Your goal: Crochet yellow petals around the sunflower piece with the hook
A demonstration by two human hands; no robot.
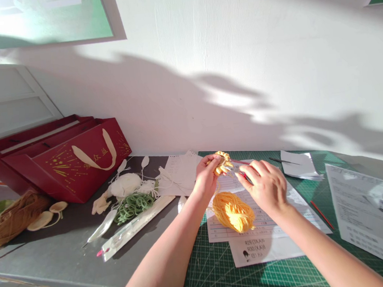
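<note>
My left hand [207, 171] is closed, pinching a small yellow crocheted piece [224, 164] with a bumpy edge. In my right hand [264, 184], close to its right side, is a slim tool [242, 173] with a red and dark grip and a silvery tip pointing at the crochet. Its exact kind is too small to make out, and my fingers hide part of it. A yellow yarn ball [233, 212] lies below my hands on printed pattern sheets [264, 247]. A strand of yellow yarn runs between the crochet and the ball.
Underneath is a green cutting mat [212, 273]. To the right lie a red stick [321, 214], a dark pen-like item [284, 161], folded paper [299, 165] and a large printed sheet [370, 216]. Leftward are green yarn [135, 207], white yarn [124, 184], brown yarn [16, 218] and red bags [67, 165].
</note>
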